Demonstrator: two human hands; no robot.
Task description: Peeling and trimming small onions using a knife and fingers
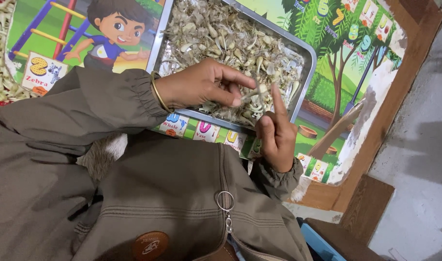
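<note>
we are peeling a garlic clove (262, 90), pinched between both hands (204, 87) (275, 137) over the tray (305, 53); next calls for stripping its skin.

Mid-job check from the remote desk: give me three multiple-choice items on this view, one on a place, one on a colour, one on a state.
1. Where does the metal tray lie?
A on a picture mat
B on bare floor
C on a lap

2. What colour is the bangle on the left hand?
A red
B gold
C blue

3. How are the hands placed?
A apart
B both flat
C left hand and right hand pinch one small pale piece

Answers: 1 A, the mat shows beneath the tray. 2 B, it gleams yellow at the wrist. 3 C, fingertips meet at the piece.
</note>
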